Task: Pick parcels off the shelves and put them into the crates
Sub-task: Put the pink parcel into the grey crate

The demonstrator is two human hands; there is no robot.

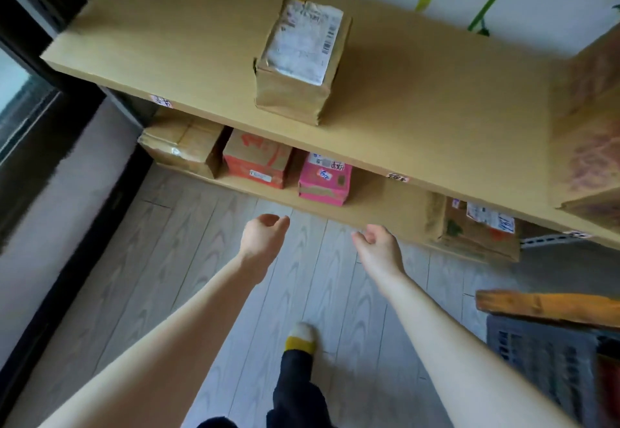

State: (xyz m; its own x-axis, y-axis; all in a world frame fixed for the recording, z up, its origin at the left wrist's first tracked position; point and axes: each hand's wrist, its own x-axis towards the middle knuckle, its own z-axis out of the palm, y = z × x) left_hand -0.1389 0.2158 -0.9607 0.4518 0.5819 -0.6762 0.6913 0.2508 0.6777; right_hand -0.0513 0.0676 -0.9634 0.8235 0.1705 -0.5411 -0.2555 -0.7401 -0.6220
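The left hand and right hand are loosely curled and empty, just below the pink box.

Home storeroom, labelled parcels on wooden shelves, plank floor, crate

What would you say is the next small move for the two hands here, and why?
Probably reach both hands forward and up to the taped brown parcel on the upper shelf. The left hand and right hand are empty, open and apart, and that parcel stands alone near the front edge.
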